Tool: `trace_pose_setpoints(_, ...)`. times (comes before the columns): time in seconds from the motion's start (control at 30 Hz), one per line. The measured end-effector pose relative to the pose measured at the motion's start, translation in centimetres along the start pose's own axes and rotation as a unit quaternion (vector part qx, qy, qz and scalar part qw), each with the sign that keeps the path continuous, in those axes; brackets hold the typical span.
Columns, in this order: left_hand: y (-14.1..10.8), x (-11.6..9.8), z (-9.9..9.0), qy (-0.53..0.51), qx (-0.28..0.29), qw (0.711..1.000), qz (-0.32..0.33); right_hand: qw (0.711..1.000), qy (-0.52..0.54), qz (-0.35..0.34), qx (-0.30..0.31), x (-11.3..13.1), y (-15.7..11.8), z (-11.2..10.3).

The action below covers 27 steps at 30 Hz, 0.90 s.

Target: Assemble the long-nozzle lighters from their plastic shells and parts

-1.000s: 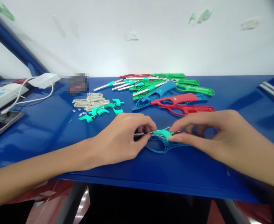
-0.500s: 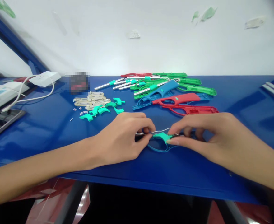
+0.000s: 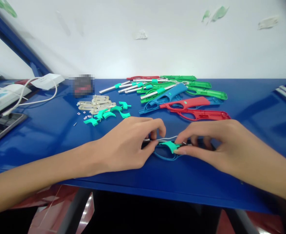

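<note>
A blue lighter shell half (image 3: pixel 166 158) lies on the table close in front of me, its trigger loop toward me. My left hand (image 3: pixel 130 144) is closed around its front end, where a short piece of metal tube (image 3: pixel 146 140) shows between the fingers. Thumb and index finger of my right hand (image 3: pixel 213 139) pinch the rear of a turquoise trigger (image 3: pixel 172 147) sitting over the shell. A thin white wire (image 3: pixel 169 138) runs behind the trigger, between the hands. The shell's rear part is mostly hidden by my right hand.
Several loose turquoise triggers (image 3: pixel 108 114) and pale clear parts (image 3: pixel 96 103) lie left of centre, with tiny bits beside them. Metal lighter tubes (image 3: pixel 113 87) and red (image 3: pixel 201 114), green and blue shells are piled behind. A phone (image 3: pixel 8 128) and white power strip (image 3: pixel 8 94) occupy the left.
My left index finger has lifted slightly and stretched to the right. The turquoise trigger has shifted a little downward with my right fingers. The piled parts stay where they were.
</note>
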<state>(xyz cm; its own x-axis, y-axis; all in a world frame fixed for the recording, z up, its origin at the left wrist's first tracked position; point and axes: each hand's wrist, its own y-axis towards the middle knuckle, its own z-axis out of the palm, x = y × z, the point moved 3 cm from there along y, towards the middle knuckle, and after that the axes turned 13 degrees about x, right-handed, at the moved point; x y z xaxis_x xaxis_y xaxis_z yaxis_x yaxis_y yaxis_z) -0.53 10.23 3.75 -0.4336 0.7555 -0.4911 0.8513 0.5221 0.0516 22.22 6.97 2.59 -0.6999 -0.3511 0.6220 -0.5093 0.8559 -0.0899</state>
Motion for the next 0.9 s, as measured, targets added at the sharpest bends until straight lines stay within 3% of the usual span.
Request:
trace_pose_setpoints(0.27, -0.11, -0.18, -0.06, 0.017, 0.035, 0.999, 0.007, 1.0, -0.008, 0.0, 0.0, -0.21, -0.24, -0.03)
trace_pose_setpoints(0.6, -0.2, -0.69, -0.05, 0.031, 0.033, 0.999, 0.019, 1.0, 0.003, 0.0, 0.008, 0.09, -0.19, -0.05)
trace_pose_setpoints(0.9, -0.38, -0.63, 0.2, 0.101, 0.036, 0.991, 0.085, 1.0, 0.011, 0.001, 0.019, 0.03, -0.12, 0.2)
